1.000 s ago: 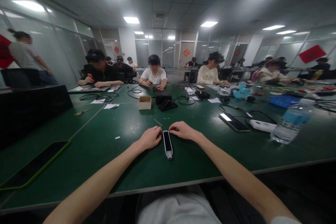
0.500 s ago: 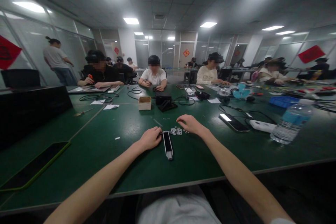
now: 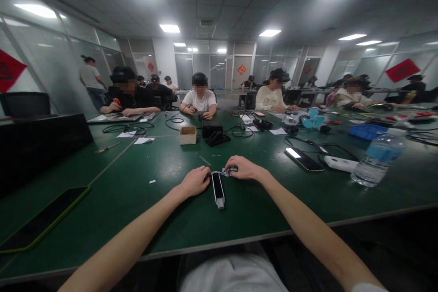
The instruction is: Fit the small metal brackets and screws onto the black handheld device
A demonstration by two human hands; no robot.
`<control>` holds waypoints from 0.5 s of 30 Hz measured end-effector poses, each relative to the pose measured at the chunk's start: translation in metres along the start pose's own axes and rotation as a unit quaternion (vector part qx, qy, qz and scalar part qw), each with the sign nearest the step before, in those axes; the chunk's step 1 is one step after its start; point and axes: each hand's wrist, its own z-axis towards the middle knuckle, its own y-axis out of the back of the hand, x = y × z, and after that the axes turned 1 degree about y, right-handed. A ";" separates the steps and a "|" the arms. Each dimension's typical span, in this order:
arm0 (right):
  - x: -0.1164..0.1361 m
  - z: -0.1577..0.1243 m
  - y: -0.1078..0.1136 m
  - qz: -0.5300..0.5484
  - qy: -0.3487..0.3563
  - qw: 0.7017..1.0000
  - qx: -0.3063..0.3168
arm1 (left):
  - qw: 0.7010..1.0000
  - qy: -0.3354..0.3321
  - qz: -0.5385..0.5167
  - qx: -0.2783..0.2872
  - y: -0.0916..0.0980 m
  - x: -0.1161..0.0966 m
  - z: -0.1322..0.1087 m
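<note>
In the head view a slim white-framed device with a long black face (image 3: 218,188) lies on the green table, its narrow end towards me. Close by its left side rests my left hand (image 3: 195,181), fingers curled together by its upper end; anything in them is too small to make out. My right hand (image 3: 243,167) is lowered over a few small metal plates (image 3: 225,172) to the right of the device. Its bent fingertips come together at these plates and partly cover them. Whatever they pinch is hidden.
Beyond my hands stand a small open cardboard box (image 3: 188,135) and a black stand (image 3: 216,136). To the right are a phone (image 3: 304,159), a white device (image 3: 340,163) and a water bottle (image 3: 378,159). A green-edged tablet (image 3: 44,216) lies left. Several people sit across the table.
My right hand has moved down and slightly left onto the small metal plates, its fingers closing in. My left hand and the device stay put. A standing person at the far left has moved right.
</note>
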 end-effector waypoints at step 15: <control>-0.001 0.006 -0.009 -0.022 -0.019 1.000 0.001 | 1.000 -0.002 0.006 -0.004 0.001 -0.002 0.000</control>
